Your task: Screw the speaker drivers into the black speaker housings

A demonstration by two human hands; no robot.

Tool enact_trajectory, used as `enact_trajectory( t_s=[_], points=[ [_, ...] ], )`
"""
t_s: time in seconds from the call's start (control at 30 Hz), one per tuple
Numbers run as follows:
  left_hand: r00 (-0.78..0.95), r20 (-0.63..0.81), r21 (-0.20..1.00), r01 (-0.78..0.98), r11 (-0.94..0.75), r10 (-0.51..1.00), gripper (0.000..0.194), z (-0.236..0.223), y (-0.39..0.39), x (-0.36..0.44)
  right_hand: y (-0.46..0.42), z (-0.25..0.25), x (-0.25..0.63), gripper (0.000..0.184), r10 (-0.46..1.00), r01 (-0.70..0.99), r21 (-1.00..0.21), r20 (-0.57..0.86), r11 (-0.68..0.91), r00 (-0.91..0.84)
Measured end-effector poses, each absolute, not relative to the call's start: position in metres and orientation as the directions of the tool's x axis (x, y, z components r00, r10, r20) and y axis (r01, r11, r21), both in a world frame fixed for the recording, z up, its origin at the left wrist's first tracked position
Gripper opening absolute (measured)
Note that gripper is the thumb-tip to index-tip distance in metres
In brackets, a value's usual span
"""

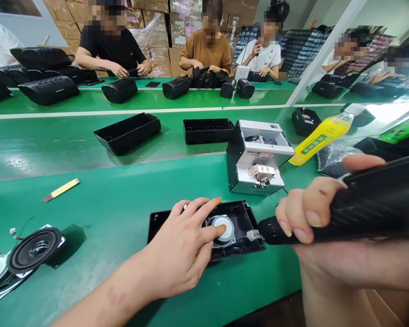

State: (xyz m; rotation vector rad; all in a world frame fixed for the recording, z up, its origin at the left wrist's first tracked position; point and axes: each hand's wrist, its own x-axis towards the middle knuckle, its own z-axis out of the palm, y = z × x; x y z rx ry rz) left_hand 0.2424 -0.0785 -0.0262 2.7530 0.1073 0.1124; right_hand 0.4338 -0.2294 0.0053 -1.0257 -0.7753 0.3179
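Note:
A black plastic speaker shell (245, 218) lies open on the green table near its front edge, with a small round speaker driver (225, 229) seated inside. My left hand (184, 247) rests on the shell, fingers spread, fingertips pressing the driver. My right hand (310, 213) is wrapped round a black electric screwdriver (361, 204), held almost level, its tip (255, 235) at the shell's right edge.
A white screw feeder box (259, 156) stands just behind the shell, a yellow bottle (322, 136) to its right. Loose speaker drivers (34, 250) lie at left, a small blade (59, 190) nearby. Empty black shells (127, 131) sit on the belt. Several people work across the table.

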Motion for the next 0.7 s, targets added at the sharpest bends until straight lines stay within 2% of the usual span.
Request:
enact_trajectory(
  t_s=[0.1, 0.3, 0.7],
  points=[
    [0.991, 0.061, 0.417, 0.081, -0.905, 0.116, 0.034, -0.024, -0.08, 0.242, -0.225, -0.002, 0.427, 0.064, 0.631, 0.063, -0.818, 0.488, 0.572, 0.603],
    [0.991, 0.079, 0.418, 0.062, -0.906, 0.104, 0.057, -0.026, -0.079, 0.241, -0.218, -0.012, 0.423, 0.063, 0.605, 0.057, -0.833, 0.445, 0.55, 0.66],
    [0.99, 0.096, 0.404, 0.052, -0.913, 0.099, 0.05, -0.03, -0.08, 0.241, -0.215, -0.017, 0.42, 0.06, 0.572, 0.084, -0.838, 0.437, 0.539, 0.694]
  ],
)
